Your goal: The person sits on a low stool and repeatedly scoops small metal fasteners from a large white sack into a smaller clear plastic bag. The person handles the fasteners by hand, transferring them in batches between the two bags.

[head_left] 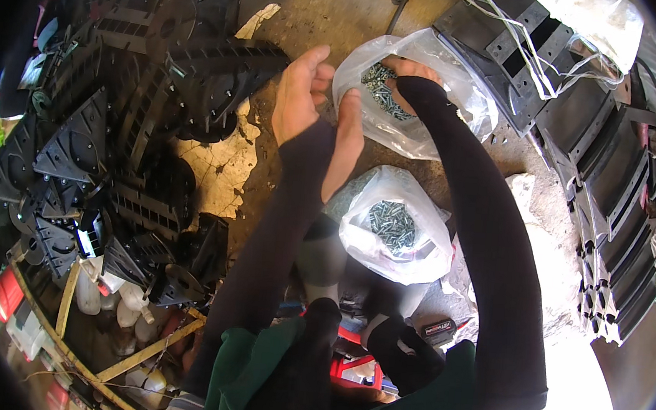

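A clear plastic bag [471,101] with its mouth spread wide holds a heap of small silvery screws [383,86]. My right hand [417,75] is inside this bag at the edge of the heap; its fingertips are hidden, so its grip does not show. Just left of the bag, my left hand [316,111] is raised with the thumb apart and the fingers loosely bent. The thumb overlaps the bag's left rim, and I cannot tell whether it touches. Nearer to me stands a second plastic bag [427,263], also open, with more screws [393,225] in it.
Black triangular brackets [75,143] lie piled at the left. Dark slotted metal panels [615,174] are stacked along the right, with a pale cord [522,39] over them. A yellow metal frame [119,362] stands at the lower left. A dark battery-like block [439,331] lies near my feet.
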`<state>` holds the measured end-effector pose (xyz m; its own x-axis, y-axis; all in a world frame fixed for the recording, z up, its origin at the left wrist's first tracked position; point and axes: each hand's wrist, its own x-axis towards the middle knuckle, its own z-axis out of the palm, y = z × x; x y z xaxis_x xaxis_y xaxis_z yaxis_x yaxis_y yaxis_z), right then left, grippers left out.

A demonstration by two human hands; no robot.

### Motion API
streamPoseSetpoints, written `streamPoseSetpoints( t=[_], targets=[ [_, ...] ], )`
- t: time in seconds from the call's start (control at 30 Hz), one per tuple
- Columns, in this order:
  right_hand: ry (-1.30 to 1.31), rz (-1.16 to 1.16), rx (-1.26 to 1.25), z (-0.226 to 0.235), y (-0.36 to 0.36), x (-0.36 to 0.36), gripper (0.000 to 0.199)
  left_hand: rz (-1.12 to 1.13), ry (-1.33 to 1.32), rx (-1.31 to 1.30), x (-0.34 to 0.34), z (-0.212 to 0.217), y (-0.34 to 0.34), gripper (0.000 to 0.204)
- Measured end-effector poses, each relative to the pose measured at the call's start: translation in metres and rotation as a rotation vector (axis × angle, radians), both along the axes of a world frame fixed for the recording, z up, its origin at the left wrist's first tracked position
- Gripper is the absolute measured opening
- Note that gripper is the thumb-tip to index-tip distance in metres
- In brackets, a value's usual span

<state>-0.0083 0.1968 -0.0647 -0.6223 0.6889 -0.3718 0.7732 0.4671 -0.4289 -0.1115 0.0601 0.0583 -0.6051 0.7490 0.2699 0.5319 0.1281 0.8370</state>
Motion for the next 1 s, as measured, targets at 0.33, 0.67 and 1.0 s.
streamPoseSetpoints(
  t=[0.33, 0.67, 1.0],
  targets=[
    [0.033, -0.034, -0.025, -0.005, 0.002, -0.003, 0.023, -0.286, -1.388, 0.051, 0.030, 0.030, 0.023, 0.036],
    [0.123, 0.190, -0.130, 0.043, 0.018, 0.018, 0.019, -0.072, -1.327, -0.115, 0.006, -0.006, 0.016, 0.050],
    [0.277, -0.030, -0.420, 0.104, 0.007, 0.023, 0.029, -0.094, -1.612, -0.105, 0.000, -0.019, 0.007, 0.033]
  ],
)
